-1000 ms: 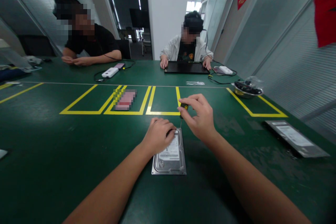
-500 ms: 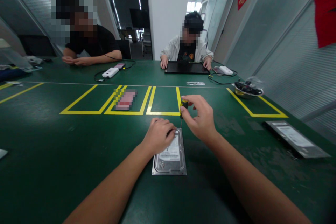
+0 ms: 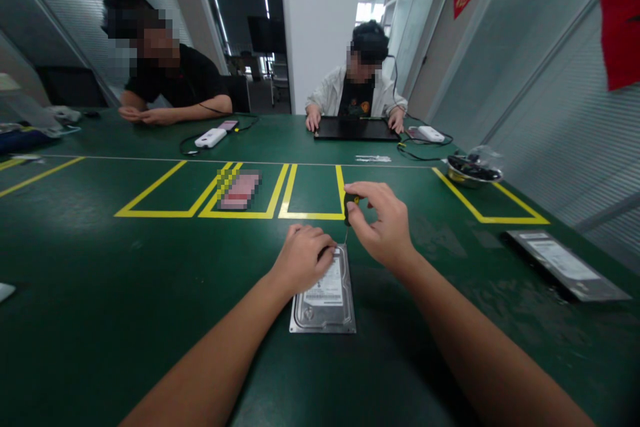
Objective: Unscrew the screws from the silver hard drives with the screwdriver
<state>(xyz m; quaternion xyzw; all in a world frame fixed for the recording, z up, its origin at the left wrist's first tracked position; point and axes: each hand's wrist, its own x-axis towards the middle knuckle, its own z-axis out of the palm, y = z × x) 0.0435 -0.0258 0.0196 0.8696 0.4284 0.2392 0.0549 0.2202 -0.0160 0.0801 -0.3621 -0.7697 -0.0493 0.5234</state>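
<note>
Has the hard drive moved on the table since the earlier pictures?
No. The hard drive lies in the same place below the yellow tape line, left hand on it.

A green table (image 3: 100, 293) fills the frame, with yellow tape boxes (image 3: 160, 203) across its middle. At upper left a person in black (image 3: 175, 83) sits near a white device (image 3: 210, 139). At upper centre another person (image 3: 357, 90) touches a black tray (image 3: 356, 129). At the right lie a metal bowl (image 3: 473, 173) and a flat grey package (image 3: 565, 263).
</note>
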